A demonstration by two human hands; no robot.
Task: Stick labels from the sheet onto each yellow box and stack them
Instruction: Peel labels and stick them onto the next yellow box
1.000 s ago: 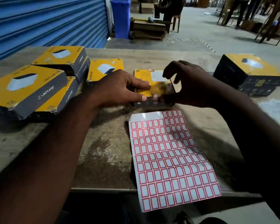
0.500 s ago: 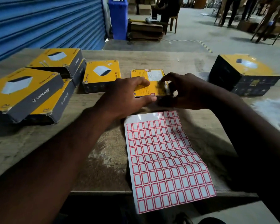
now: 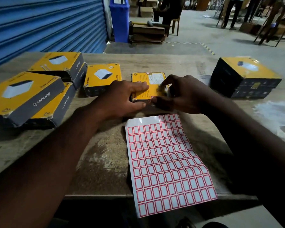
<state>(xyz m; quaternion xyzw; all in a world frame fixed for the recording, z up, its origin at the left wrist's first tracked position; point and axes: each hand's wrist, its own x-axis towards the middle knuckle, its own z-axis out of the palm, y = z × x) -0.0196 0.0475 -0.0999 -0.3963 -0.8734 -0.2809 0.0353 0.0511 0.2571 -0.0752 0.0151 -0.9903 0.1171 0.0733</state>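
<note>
The yellow box (image 3: 148, 81) lies flat at the middle of the desk (image 3: 97, 162), a shallow cardboard slab with a printed yellow top and dark sides. The left grip (image 3: 122, 99) presses on its left half with straight fingers, released, thumb along the near edge; the right grip (image 3: 183, 94) grasps the box's right end, fingers curled over the top, thumb tip down at the near edge, touching a small red-bordered label (image 3: 153, 98). The label sheet (image 3: 163, 162) lies just in front of the box: glossy, wavy paper, a grid of white rectangles framed in red, its top left stripped to bare backing, its near end hanging over the desk edge. The desk is rough, scuffed wood with pale worn patches. At left sit a near pile (image 3: 26, 96) and a far pile (image 3: 59, 65) of like boxes, corners dented; a single box (image 3: 102, 76) lies beside them; a right pile (image 3: 247, 76) stands well apart. A ribbed blue shutter (image 3: 48, 22) rises behind.
</note>
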